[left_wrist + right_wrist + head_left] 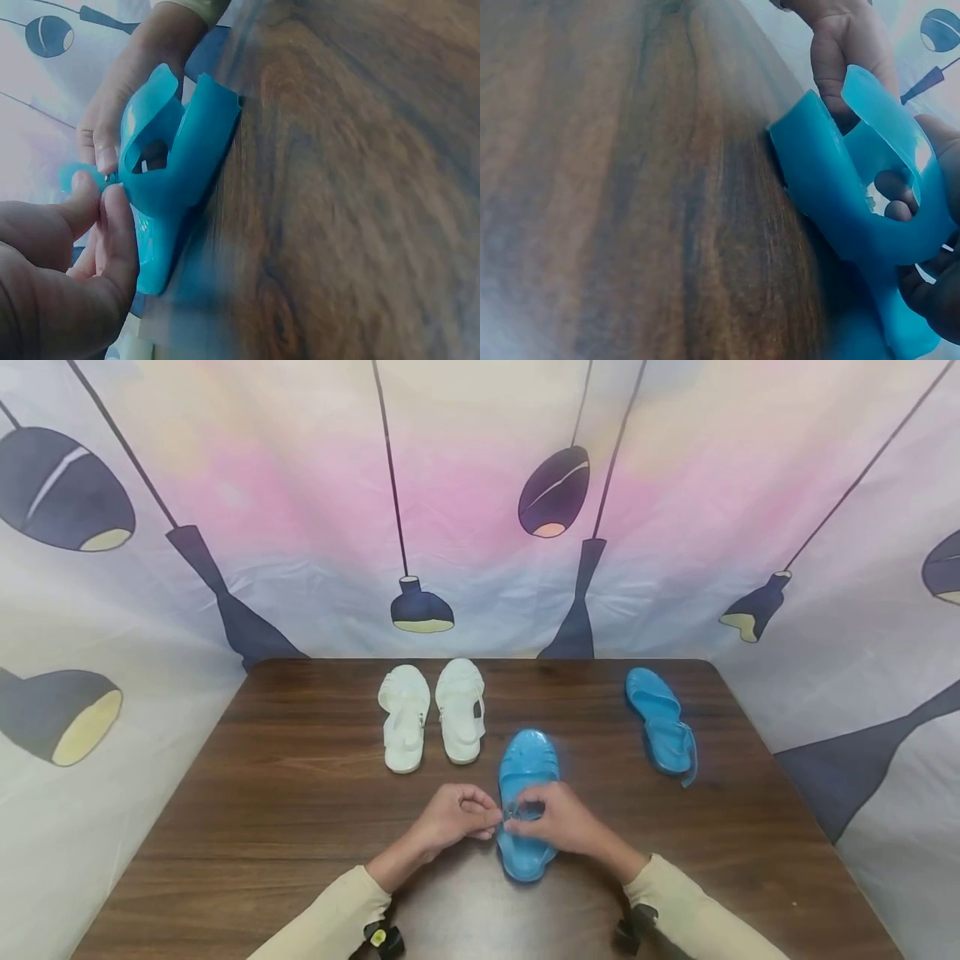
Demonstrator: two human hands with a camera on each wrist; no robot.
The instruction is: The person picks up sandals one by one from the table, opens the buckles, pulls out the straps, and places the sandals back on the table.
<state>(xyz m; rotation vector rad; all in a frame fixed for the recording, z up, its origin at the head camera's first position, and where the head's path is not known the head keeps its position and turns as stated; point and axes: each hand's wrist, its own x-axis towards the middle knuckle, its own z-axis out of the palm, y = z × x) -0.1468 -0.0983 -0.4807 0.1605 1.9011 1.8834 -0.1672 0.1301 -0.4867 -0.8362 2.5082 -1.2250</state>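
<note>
A blue jelly sandal [528, 760] lies on the table before me, toe pointing away. At its left side my left hand [456, 814] pinches the ankle strap [79, 177] between thumb and finger, close to a small metal buckle [112, 178]. My right hand [558, 820] reaches over the sandal from the right, and its thumb and fingertips pinch the strap by the same buckle. In the right wrist view, the right hand's fingers [897, 196] show through the sandal's side opening. Fingers partly hide the buckle, so how the strap sits in it cannot be seen.
A second blue sandal [667, 727] lies at the back right, its strap hanging loose to the side. Two white sandals [405, 727] stand side by side at the back left. The brown wooden table [315, 827] ends at a cloth backdrop [480, 527] printed with lamps.
</note>
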